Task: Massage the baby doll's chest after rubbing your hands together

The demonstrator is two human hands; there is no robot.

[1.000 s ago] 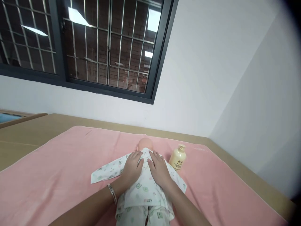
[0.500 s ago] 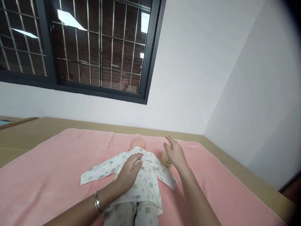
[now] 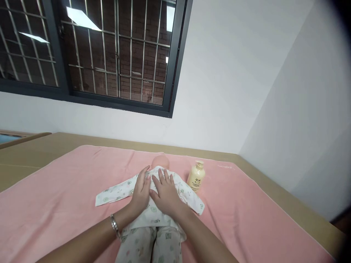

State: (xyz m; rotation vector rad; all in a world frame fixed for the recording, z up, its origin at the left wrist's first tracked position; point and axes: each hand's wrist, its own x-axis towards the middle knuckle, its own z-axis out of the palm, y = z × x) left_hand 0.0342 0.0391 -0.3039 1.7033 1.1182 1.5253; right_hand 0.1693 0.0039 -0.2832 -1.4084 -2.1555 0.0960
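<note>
A baby doll (image 3: 155, 212) in a white printed top and trousers lies with its head away from me and its sleeves spread out. My left hand (image 3: 141, 191), a silver bangle on its wrist, rests on the left side of the doll's upper body, turned partly on edge with fingers stretched out. Beside it my right hand (image 3: 166, 191) lies flat on the doll's upper body, fingers spread. Neither hand grips anything. A pale yellow pump bottle (image 3: 196, 177) stands upright just right of the doll's right-hand sleeve.
The doll lies on a pink blanket (image 3: 68, 193) spread over a tan tabletop (image 3: 20, 166). White wall (image 3: 219, 91) rises behind and to the right. A dark-framed window (image 3: 117, 54) with metal bars is at upper left.
My right hand has moved left from in front of the pump bottle onto the doll, uncovering the bottle. My left hand has shifted slightly left on the doll's body.
</note>
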